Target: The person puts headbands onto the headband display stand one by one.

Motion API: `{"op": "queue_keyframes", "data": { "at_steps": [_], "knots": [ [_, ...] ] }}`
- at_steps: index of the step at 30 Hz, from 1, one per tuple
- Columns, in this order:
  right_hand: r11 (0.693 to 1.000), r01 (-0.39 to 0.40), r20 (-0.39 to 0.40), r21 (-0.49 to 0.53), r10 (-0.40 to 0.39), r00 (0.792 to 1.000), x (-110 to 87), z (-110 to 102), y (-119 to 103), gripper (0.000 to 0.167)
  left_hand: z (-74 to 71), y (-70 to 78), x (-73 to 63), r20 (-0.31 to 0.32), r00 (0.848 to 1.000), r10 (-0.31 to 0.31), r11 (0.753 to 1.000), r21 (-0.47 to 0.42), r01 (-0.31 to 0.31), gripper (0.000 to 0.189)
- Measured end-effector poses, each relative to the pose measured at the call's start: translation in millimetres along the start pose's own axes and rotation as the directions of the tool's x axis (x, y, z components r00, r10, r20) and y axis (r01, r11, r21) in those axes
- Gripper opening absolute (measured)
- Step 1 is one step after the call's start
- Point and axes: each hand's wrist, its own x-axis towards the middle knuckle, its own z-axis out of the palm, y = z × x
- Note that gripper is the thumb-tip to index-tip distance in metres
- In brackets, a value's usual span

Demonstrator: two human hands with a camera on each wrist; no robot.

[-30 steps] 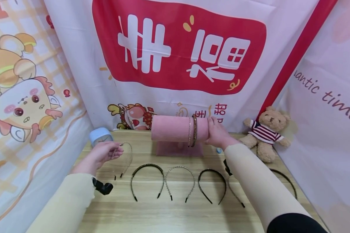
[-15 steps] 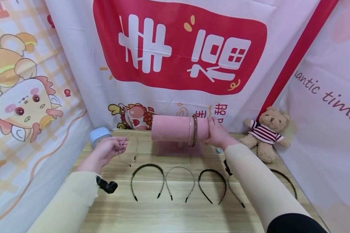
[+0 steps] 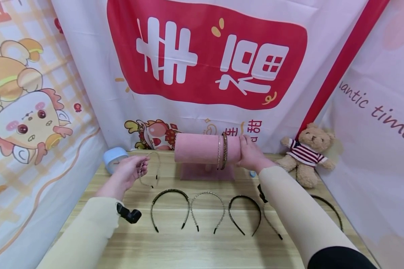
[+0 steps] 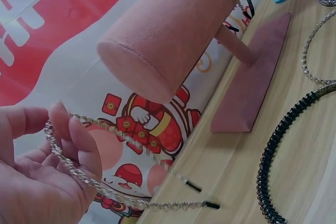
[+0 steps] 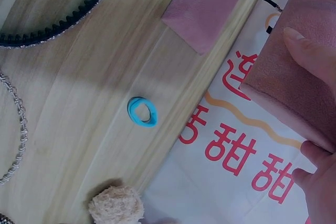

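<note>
My left hand (image 3: 129, 173) pinches a thin silvery beaded headband (image 4: 126, 199) between thumb and fingers; its black-tipped ends point toward the stand in the left wrist view. The headband hangs just left of the pink display stand (image 3: 196, 148), apart from it. That stand is a padded horizontal roll on a flat pink base. Two headbands circle the roll near its right end: a thin light one (image 3: 219, 153) and a darker braided one (image 3: 225, 153). My right hand (image 3: 252, 153) grips the roll's right end, thumb along the side.
On the wooden table lie a black-beaded headband (image 3: 171, 189), a silver headband (image 3: 207, 192), a toothed black headband (image 3: 245, 196) and more at right, partly behind my sleeve. A blue rounded object (image 3: 116, 154), a teddy bear (image 3: 311, 149) and a blue ring-shaped band (image 5: 142, 111) stand or lie around.
My left hand has moved right, toward the stand, and the headband in it has turned and risen slightly. The right hand stays on the roll's end.
</note>
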Motion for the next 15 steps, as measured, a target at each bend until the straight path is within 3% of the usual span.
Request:
{"op": "queue_keyframes", "data": {
  "at_steps": [12,15],
  "knots": [
    [1.0,0.003,0.002,0.008,-0.003,1.0,1.2,1.5,1.8,0.13,2.1,-5.0,-1.2,0.002,1.0,0.016,1.0,0.018,-0.016,0.018],
    [1.0,0.002,0.002,0.009,-0.002,1.0,1.2,1.6,2.0,0.129,4.3,-5.8,-0.2,0.009,1.0,0.018,0.999,0.031,-0.018,0.032]
  ]
}}
